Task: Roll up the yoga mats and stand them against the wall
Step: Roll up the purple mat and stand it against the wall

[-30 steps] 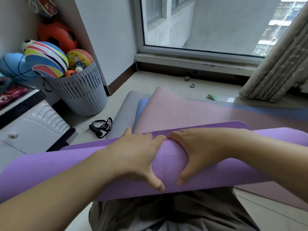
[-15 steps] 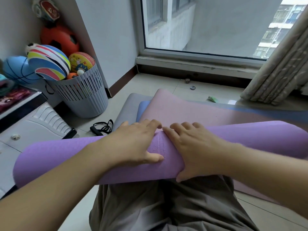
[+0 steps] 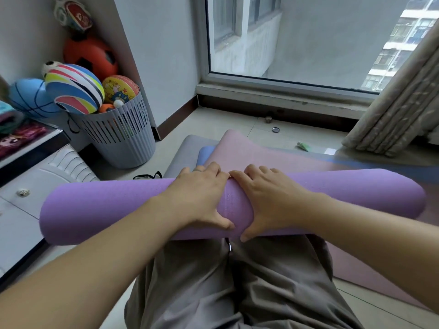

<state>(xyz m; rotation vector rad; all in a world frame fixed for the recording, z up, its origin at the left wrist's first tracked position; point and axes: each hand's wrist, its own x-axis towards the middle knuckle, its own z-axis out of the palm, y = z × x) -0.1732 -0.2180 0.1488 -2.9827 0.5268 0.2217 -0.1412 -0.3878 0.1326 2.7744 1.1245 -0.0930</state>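
Head view: a purple yoga mat [image 3: 95, 210], rolled into a thick tube, is lying crosswise just beyond the person's lap, resting over a flat pink mat [image 3: 249, 153]. Two bare hands are clasping its middle. The left grip [image 3: 197, 200] and right grip [image 3: 273, 200] are sitting side by side, fingers curling over the far side and thumbs pressing the near side. To do this well, both should probably be squeezing evenly, holding the coil tight before lifting it. A grey mat [image 3: 183, 150] and blue mat [image 3: 204, 154] are lying flat beneath. A basket [image 3: 123, 141] of balls is standing by the wall [image 3: 161, 55] at left.
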